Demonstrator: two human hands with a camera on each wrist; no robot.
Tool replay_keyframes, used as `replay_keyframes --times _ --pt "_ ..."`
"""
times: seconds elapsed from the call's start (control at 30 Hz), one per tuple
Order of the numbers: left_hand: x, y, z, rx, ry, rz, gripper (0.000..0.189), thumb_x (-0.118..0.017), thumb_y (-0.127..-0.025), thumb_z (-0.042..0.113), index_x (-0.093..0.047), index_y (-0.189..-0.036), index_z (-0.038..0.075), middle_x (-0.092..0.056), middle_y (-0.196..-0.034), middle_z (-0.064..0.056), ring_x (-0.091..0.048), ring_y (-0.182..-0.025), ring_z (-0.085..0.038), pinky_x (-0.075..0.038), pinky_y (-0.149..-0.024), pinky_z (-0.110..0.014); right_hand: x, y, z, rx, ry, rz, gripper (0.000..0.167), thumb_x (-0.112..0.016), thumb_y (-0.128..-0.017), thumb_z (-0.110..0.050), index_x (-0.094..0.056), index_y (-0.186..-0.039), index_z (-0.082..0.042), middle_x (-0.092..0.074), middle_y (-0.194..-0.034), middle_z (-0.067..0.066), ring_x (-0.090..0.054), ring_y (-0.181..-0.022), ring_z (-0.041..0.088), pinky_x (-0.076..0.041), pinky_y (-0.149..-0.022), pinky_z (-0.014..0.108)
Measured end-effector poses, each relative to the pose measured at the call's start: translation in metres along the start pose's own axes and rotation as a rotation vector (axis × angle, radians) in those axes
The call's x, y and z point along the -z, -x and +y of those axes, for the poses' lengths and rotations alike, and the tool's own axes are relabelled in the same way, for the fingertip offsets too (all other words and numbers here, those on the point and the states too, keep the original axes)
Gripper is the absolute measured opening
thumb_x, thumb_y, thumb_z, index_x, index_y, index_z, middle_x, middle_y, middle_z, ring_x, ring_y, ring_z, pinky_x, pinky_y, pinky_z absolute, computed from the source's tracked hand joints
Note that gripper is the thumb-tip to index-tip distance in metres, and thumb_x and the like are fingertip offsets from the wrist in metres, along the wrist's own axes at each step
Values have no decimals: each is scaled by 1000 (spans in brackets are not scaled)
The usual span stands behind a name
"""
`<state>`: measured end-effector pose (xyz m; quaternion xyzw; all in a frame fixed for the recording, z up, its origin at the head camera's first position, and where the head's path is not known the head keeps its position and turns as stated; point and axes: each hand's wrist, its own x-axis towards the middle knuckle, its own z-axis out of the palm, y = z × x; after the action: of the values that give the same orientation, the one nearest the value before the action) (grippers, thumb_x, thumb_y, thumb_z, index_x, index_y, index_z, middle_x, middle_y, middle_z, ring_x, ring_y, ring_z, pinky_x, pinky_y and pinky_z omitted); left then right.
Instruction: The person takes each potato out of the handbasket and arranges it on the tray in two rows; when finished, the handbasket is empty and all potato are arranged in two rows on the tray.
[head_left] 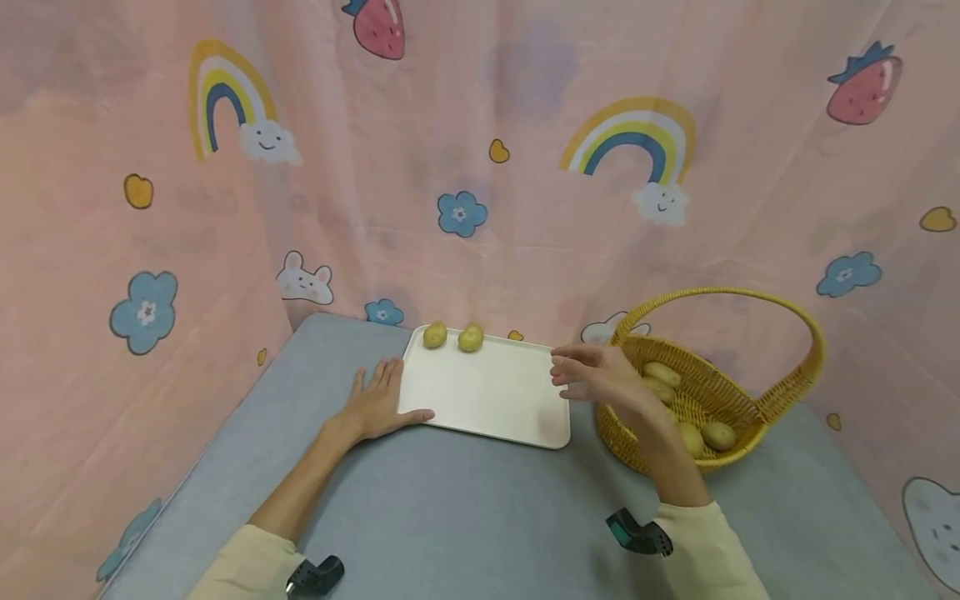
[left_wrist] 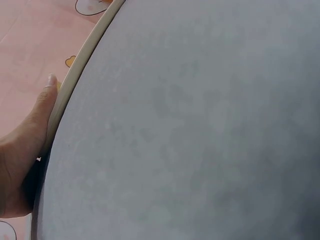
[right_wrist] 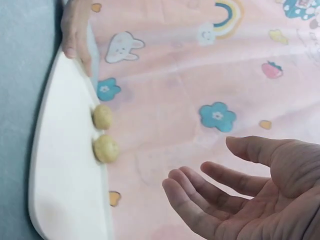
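Note:
A white tray [head_left: 480, 392] lies on the table with two potatoes at its back edge, the left potato [head_left: 435, 336] and the right potato [head_left: 470, 338]. My left hand [head_left: 375, 407] rests at the tray's left end, fingers straight and thumb along the front rim. In the left wrist view the thumb [left_wrist: 42, 112] lies along the pale rim. Between the tray's right end and a yellow wicker basket [head_left: 787, 404], my right hand [head_left: 600, 375] is raised, its fingers loosely bent. The right wrist view shows that hand [right_wrist: 250, 195] holding nothing.
Several potatoes lie inside the basket, one potato [head_left: 718, 435] near its front; the tall handle [head_left: 720, 292] arches over it. A grey cloth covers the table [head_left: 480, 517]. Behind it hangs a pink patterned curtain [head_left: 420, 150].

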<state>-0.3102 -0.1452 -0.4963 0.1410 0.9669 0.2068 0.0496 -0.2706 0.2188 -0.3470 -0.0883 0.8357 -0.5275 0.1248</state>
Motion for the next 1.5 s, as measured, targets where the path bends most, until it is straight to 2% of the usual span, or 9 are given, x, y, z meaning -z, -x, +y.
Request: replay_keyframes --times 0.1,0.23,0.57,0.77,0.97,1.17,1.23,1.37,1.5 --pt "0 -1 -1 -3 -1 -4 120 -59 -93 74 -7 -165 -7 -12 -174 -27 -10 -163 -46 1 -128 -71 12 14 -2 16 27 34 56 -59 -108 -33 -52 -150 2 -62 -137 31 -69 -122 35 -61 -99 40" --pt "0 -1 -2 -3 -1 -5 122 -57 -92 77 -6 -165 -7 -11 -175 -27 -9 -164 -46 1 -128 -70 29 29 -1 44 47 58 58 -59 -108 -36 -51 -151 1 -66 -135 26 -72 -115 23 -62 -97 38" --pt "0 1 -4 5 0 -1 128 -53 -88 85 -8 -165 -7 -13 -174 -27 -11 -163 -46 1 -128 -71 78 44 7 10 -25 107 70 -57 -107 -43 -41 -156 5 -73 -109 -18 -73 -106 3 -61 -92 22" --pt "0 -1 -3 16 -9 -5 120 -59 -92 74 -8 -165 -6 -13 -174 -26 -11 -163 -45 0 -128 -71 107 42 13 0 -94 154 48 -60 -106 -41 -55 -142 -9 -76 -105 -15 -74 -103 4 -61 -90 21" --pt "-1 -1 -4 20 -11 0 120 -60 -93 74 -8 -165 -7 -14 -174 -27 -12 -163 -46 -1 -128 -71 126 32 24 -69 -159 178 49 -62 -105 -39 -51 -143 -10 -77 -100 -14 -75 -99 3 -62 -88 23" --pt "0 1 -3 22 -13 7 120 -60 -93 74 -9 -165 -7 -15 -174 -27 -12 -163 -46 -1 -128 -71 140 21 41 -136 -347 199 9 -64 -105 -29 -70 -109 -24 -77 -95 -7 -76 -91 7 -64 -85 26" --pt "0 1 -3 22 -7 6 119 -60 -93 73 -10 -165 -7 -15 -174 -27 -12 -163 -46 -1 -128 -71 144 15 47 -170 -348 209 8 -63 -106 -28 -71 -105 -25 -77 -94 -8 -76 -90 7 -64 -85 26" --pt "-1 0 -3 22 -9 8 119 -60 -93 73 -9 -165 -7 -15 -174 -27 -12 -163 -46 -1 -128 -71 151 3 60 -237 -298 210 16 -59 -107 -29 -63 -118 -17 -76 -88 -11 -76 -87 6 -63 -87 26" --pt "-2 -1 -4 21 -13 8 119 -60 -93 74 -9 -165 -7 -15 -174 -27 -12 -163 -46 -1 -128 -71 156 -9 72 -307 -249 204 52 -54 -109 -27 -43 -152 -1 -74 -85 -12 -75 -86 4 -63 -87 26"
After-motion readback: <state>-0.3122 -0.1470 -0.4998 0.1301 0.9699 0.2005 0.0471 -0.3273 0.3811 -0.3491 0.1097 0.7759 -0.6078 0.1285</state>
